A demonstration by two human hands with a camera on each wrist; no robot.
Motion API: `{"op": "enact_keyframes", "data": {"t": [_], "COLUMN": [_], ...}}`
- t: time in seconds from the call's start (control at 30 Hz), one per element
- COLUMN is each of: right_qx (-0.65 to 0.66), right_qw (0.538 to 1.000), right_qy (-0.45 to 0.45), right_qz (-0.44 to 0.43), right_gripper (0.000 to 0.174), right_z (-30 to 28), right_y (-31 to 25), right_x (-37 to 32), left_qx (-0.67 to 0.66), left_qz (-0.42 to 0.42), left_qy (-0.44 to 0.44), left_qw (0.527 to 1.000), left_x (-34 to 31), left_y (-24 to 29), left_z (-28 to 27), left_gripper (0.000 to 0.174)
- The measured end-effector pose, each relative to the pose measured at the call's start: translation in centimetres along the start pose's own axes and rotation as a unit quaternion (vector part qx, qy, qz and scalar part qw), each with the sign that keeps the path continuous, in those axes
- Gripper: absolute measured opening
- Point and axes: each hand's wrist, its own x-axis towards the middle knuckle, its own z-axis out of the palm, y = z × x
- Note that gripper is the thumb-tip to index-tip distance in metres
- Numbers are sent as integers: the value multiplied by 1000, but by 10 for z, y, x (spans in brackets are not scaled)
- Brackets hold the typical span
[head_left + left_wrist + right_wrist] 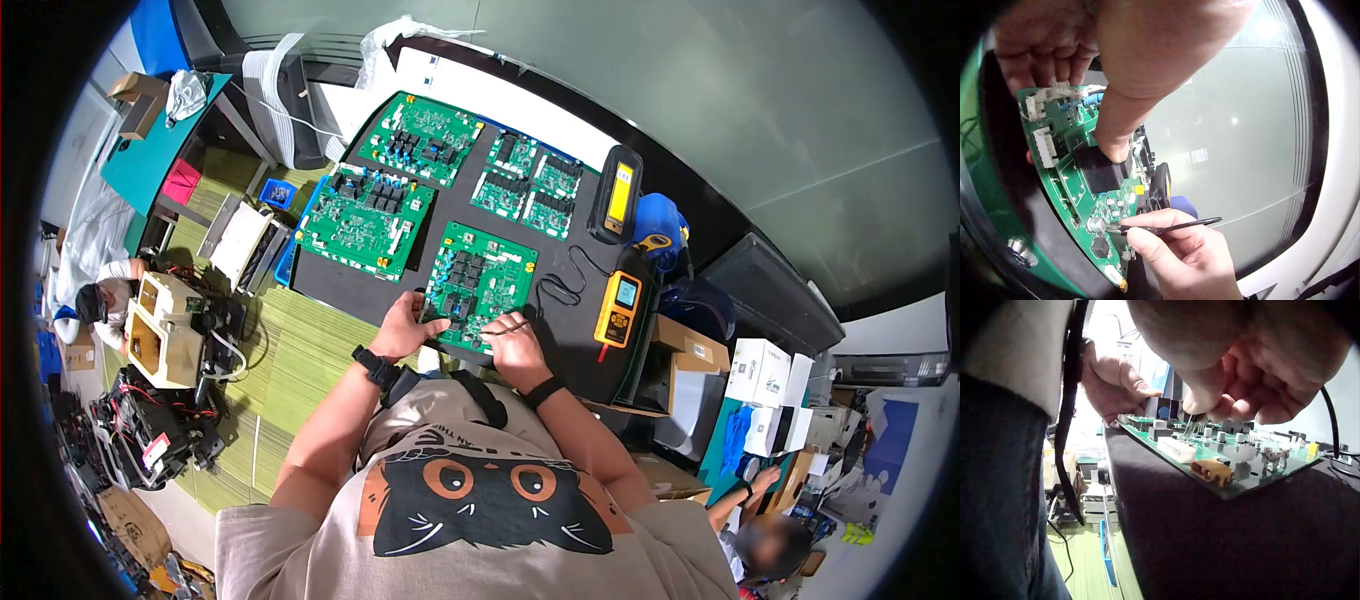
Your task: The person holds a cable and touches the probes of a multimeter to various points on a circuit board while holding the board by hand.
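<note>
A green circuit board (500, 285) with black relays, blue parts and white connectors lies on the dark mat at the table's near edge. My left hand (402, 328) holds its left side, the thumb on a black relay (1099, 170) and the fingers at the board's edge. Between thumb and fingers, my right hand (516, 350) pinches thin black tweezers (1169, 227). Their metal tips reach down beside a round silver capacitor (1095, 225) near the board's front edge. In the right wrist view, the tips stand among small components, close under the right hand (1254, 381).
Two large green boards (365, 222) and several small ones (518, 190) lie farther back. On the right are an orange meter (618, 308), a looped black cable (562, 290) and a black case (615, 195). Cardboard boxes (690, 345) stand beyond the table's right edge.
</note>
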Motion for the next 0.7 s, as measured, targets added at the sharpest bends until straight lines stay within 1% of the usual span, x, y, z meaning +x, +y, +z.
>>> {"op": "enact_keyframes", "data": {"t": [0.03,0.17,0.33,0.43,0.6,0.7], "right_qx": [0,5,5,4,14,27], "right_qw": [1000,999,1000,1000,1000,999], "right_qy": [6,6,20,22,26,36], "right_qz": [-21,-44,-23,-7,2,7], "right_gripper": [12,12,12,12,11,10], "right_z": [0,4,1,-3,-4,-7], "right_y": [1,4,4,4,3,0], "right_x": [0,-1,-1,0,0,3], "left_qx": [0,7,13,-9,18,13], "left_qz": [0,-1,11,7,-9,-3], "left_qy": [0,-4,-6,-7,0,-1], "left_qw": [1000,1000,1000,1000,1000,1000], "left_x": [0,-1,0,-2,-3,-4], "left_y": [-1,1,-2,1,9,8], "left_z": [0,-1,0,0,-1,-1], "left_gripper": [59,60,58,59,60,61]}}
